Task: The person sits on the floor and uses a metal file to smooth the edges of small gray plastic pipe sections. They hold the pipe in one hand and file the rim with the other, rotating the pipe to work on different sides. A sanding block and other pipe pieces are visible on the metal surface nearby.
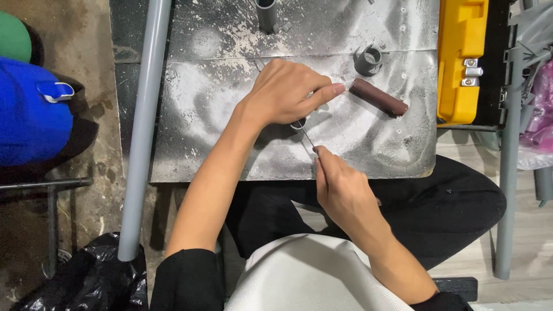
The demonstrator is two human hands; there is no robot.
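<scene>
Two hands: both at work over the scuffed grey metal tabletop, near its front edge.
Left hand: fingers curled together, palm down, pinching something small against the sheet; what lies under the fingers mostly hidden, only a small ring-like metal part peeking out below.
Right hand: closed round a thin metal rod-like tool, tip aimed up toward the left hand's underside; handle end hidden in the palm.
Contact point: tool tip at or just beside the ring part, directly beneath the left hand; exact touch hard to make out.
Brown cylinder: lying flat, just off the left index fingertip, apparently not gripped.
Grey pipe fitting: standing behind the cylinder, apart from both hands.
Long grey pipe: lying along the left edge of the sheet, well clear.
Yellow case: at the right edge, out of play.
Doing it well, as a judgement: keep the left hand pressing firmly so the small part cannot skate on slick metal; hold the tool low and steady, short controlled strokes, tip angled away from the holding fingers.
Risk: slip of the thin tip toward the left fingers.
</scene>
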